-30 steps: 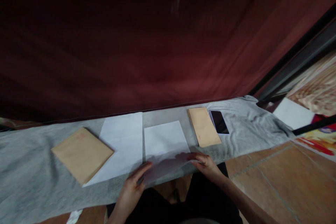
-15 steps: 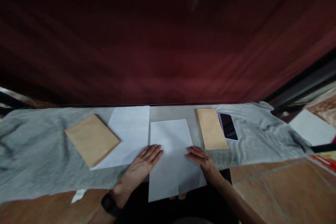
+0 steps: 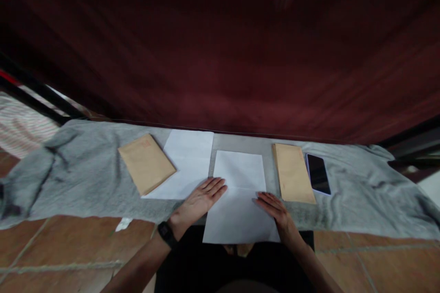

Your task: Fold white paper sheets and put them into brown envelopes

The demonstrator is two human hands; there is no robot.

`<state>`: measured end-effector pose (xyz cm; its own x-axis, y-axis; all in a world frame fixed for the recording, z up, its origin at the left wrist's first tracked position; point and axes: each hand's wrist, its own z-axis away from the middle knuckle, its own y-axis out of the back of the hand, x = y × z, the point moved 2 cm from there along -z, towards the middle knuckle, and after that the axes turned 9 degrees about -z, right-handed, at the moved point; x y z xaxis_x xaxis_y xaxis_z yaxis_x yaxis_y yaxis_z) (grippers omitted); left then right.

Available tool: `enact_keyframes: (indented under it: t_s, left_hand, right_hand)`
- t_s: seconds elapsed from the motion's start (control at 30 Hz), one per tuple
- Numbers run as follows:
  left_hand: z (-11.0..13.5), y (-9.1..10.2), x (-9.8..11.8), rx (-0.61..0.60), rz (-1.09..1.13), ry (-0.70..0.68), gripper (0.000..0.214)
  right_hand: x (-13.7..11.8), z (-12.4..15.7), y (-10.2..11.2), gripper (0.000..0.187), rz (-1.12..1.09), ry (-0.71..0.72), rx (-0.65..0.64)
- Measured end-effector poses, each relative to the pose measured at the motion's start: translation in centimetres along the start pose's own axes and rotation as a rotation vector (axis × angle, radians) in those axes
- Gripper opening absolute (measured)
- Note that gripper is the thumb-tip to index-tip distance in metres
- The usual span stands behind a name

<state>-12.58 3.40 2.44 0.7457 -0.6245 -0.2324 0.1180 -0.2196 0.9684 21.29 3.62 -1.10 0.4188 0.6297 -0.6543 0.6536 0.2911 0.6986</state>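
A creased sheet of white paper [image 3: 240, 210] lies in front of me, its near part hanging past the bench's front edge over my lap. My left hand [image 3: 202, 194] rests flat on its left edge, fingers stretched out. On the right edge lies my right hand [image 3: 275, 208], its fingers also extended and the thumb hidden. To the left, more white paper [image 3: 189, 160] is partly covered by a stack of brown envelopes [image 3: 147, 162]. Another stack of brown envelopes [image 3: 294, 174] sits to the right of my right hand.
A phone [image 3: 318, 174] lies right of the right-hand envelopes. Grey cloth [image 3: 92, 178] covers the bench, and a dark red panel [image 3: 220, 78] rises behind it. On the tiled floor [image 3: 68, 242] is a white scrap [image 3: 123, 224].
The camera view has turned left, so everything on the bench appears farther right. Both hands remain flat on the sheet's edges, in nearly the same places.
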Motion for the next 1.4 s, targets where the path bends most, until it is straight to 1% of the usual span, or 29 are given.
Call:
enact_keyframes:
  t_s: [0.07, 0.17, 0.33, 0.47, 0.57, 0.63, 0.7, 0.83, 0.93, 1.0, 1.1, 1.2, 1.27, 1.33, 1.37, 1.4]
  left_hand:
    - [0.4, 0.5, 0.3, -0.003, 0.015, 0.003, 0.068]
    - [0.8, 0.9, 0.7, -0.017, 0.007, 0.023, 0.068]
    - [0.7, 0.8, 1.2, -0.061, -0.014, 0.023, 0.069]
    - [0.5, 0.9, 1.1, -0.091, 0.002, 0.024, 0.065]
    - [0.8, 1.5, 0.9, -0.086, 0.137, 0.044, 0.066]
    - [1.3, 1.8, 0.8, -0.051, 0.293, 0.073, 0.066]
    - [1.8, 1.7, 0.8, 0.005, 0.455, 0.100, 0.066]
    - [2.6, 0.4, 0.3, 0.101, 0.677, 0.295, 0.051]
    - [2.7, -0.2, 0.0, 0.131, 0.792, 0.398, 0.036]
    - [2.5, 0.0, 0.0, 0.124, 0.851, 0.488, 0.029]
    - [1.8, 0.7, 0.2, 0.104, 0.901, 0.656, 0.035]
    - [1.0, 1.3, 0.5, 0.138, 0.907, 0.787, 0.043]
    - [0.6, 1.4, 0.6, 0.166, 0.924, 0.829, 0.046]
    - [0.7, 1.0, 0.5, 0.171, 0.965, 0.832, 0.046]
    - [0.9, 0.7, 0.3, 0.165, 0.990, 0.805, 0.045]
    - [1.2, 0.4, 0.2, 0.155, 1.013, 0.747, 0.043]
  right_hand:
    - [0.1, 0.1, 0.1, 0.048, -0.022, -0.018, -0.012]
    - [-0.1, 0.2, 0.2, 0.048, -0.050, -0.063, 0.004]
    - [-0.8, 0.2, 0.3, 0.048, -0.081, -0.072, 0.007]
    - [-0.5, 0.2, 0.3, 0.049, -0.093, -0.072, 0.004]
    - [0.0, 0.2, 0.2, 0.046, -0.116, -0.064, 0.020]
    - [-0.1, 0.1, 0.2, 0.044, -0.128, -0.067, 0.036]
    - [-0.4, -0.2, 0.3, 0.043, -0.128, -0.105, 0.060]
    - [-1.6, -1.1, 0.6, 0.033, -0.151, -0.246, 0.113]
    - [-2.4, -1.8, 0.8, 0.030, -0.192, -0.264, 0.133]
    - [-2.6, -2.0, 0.8, 0.028, -0.225, -0.279, 0.173]
    - [-2.2, -2.2, 0.3, 0.028, -0.232, -0.352, 0.295]
    - [-1.7, -2.7, -0.3, 0.029, -0.174, -0.418, 0.399]
    - [-1.5, -3.1, -0.5, 0.029, -0.150, -0.429, 0.420]
    - [-1.6, -3.4, -0.3, 0.029, -0.159, -0.399, 0.387]
    - [-1.7, -3.5, -0.2, 0.028, -0.178, -0.368, 0.350]
    - [-1.9, -3.5, 0.1, 0.027, -0.206, -0.330, 0.306]
